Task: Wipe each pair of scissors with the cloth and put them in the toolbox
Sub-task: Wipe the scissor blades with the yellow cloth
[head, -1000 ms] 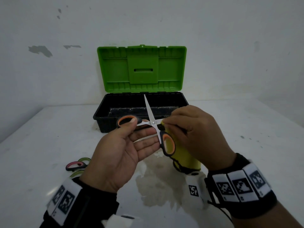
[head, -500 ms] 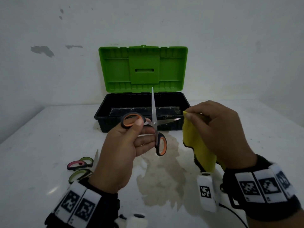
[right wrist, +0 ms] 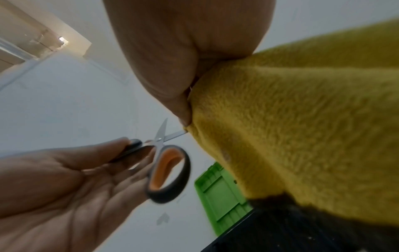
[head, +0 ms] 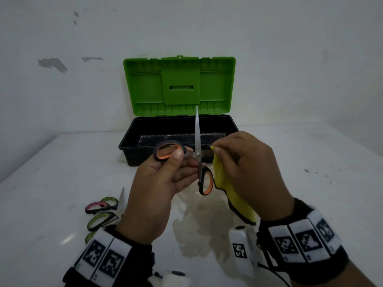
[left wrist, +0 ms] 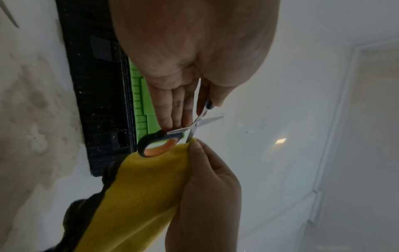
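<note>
Head view: the left hand [head: 157, 183] holds the orange-handled scissors [head: 195, 154] spread wide open above the table [head: 310, 162], thumb pressing one handle loop against the fingers, one blade pointing straight up in front of the open green toolbox [head: 178, 129]. The right hand [head: 248, 168], which half a second ago held the yellow cloth [head: 226, 183] clear of the metal, now has it folded over the sideways blade, whose tip is covered. A second wiping pass looks to be starting, so boxing this pair is not yet due. More scissors [head: 103, 212], with green and pink handles, lie on the table to the left, apparently waiting their turn.

Left wrist view: the fingers [left wrist: 172, 109] lie fairly straight behind the pivot while the thumb clamps the handle. The cloth's top edge meets the lower blade just beyond the pivot, pinched there by the other hand.

Right wrist view: thumb and fingers pinch the cloth closed over the blade tip; only a short stretch of bare steel shows between cloth and pivot.
</note>
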`<state>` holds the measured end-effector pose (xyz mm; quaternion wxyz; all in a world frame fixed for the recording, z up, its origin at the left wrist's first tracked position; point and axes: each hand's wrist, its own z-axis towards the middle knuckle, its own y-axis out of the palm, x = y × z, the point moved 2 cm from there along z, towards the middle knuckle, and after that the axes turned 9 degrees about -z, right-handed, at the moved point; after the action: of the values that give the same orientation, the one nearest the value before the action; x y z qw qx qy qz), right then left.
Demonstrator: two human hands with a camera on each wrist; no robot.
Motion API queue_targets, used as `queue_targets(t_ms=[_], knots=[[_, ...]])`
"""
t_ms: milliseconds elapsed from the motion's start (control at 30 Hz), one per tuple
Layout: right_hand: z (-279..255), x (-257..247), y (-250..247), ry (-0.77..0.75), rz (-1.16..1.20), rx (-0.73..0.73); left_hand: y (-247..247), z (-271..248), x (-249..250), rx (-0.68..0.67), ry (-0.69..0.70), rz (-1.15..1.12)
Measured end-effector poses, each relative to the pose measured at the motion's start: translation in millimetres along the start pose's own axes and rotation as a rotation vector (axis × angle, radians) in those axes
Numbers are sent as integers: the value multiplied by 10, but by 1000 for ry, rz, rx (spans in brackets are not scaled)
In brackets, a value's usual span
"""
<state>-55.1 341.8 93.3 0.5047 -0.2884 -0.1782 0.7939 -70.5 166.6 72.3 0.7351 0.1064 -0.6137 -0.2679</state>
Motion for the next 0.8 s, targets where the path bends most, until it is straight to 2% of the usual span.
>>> queue_targets(t_ms=[167,367,500,800], knots=[[-23,-161,-8,-56,57,41,29,10,20,-20,-8,-40],[-35,-19,-8,34,16,55,19,2,-7,-20,-21,-101],[-63,-194,-4,4,48,76,54,1,-13,-19,-35,-140],[-47,-67,-105,33,-19,4,39,33,95,58,-79,-165]])
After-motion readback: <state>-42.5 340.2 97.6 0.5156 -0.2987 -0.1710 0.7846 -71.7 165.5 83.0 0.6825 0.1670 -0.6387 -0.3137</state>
